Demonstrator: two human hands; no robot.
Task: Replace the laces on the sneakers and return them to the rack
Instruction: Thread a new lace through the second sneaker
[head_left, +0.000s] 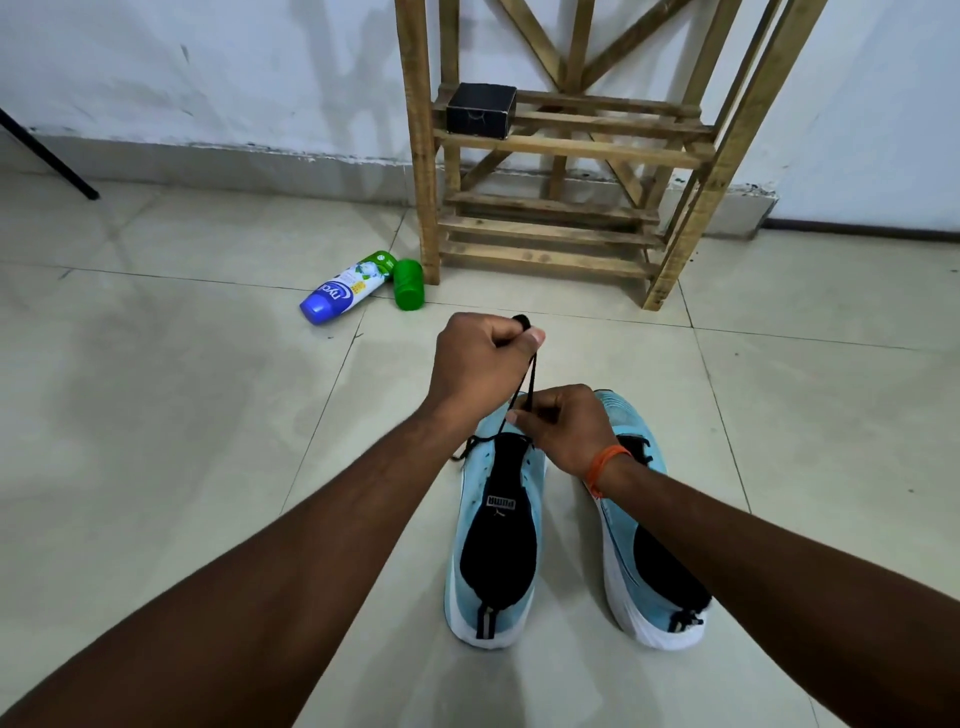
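At lower centre, the left hand (483, 364) grips the limp, light black lace (532, 371) in a fist above the light-blue Puma sneaker (498, 551), while the right hand (563, 431) pinches it near the eyelets, probably the surest hold.

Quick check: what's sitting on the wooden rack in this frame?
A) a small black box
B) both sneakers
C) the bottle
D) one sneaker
A: only the small black box rests on a slatted shelf of the wooden rack. The left sneaker and right sneaker stand on the floor, and the bottle lies on the tiles left of the rack.
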